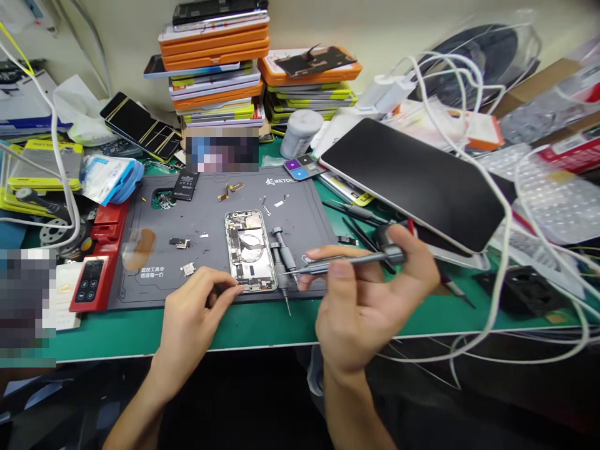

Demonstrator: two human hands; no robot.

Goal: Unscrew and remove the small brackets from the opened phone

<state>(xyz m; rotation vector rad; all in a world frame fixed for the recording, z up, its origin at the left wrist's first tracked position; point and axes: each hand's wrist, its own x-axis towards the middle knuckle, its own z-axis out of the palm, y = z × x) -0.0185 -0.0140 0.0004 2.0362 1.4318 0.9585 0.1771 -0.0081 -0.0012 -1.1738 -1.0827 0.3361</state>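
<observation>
A slim, grey metal screwdriver point(356, 260) is held in the right hand point(356, 312), its fingers curled around the shaft and its fine tip pointed left. The left hand point(190, 319) is nearly closed, thumb and forefinger brought together at the lower left corner of an opened phone point(262, 257); whether the edge is gripped cannot be told. The phone, a rounded rectangle with bare silvery metal and dark boards exposed, is laid on a smooth, dark grey mat point(304, 200). Two ribbed metal screwdrivers point(286, 251) are laid just beside its right edge. A flat black battery point(186, 185) is seen near the mat's upper left, its small print too fine to be read. "WKTO" can be made out at the mat's upper right, and white Chinese characters are printed at its lower left, near a glossy red plastic device point(111, 244).
</observation>
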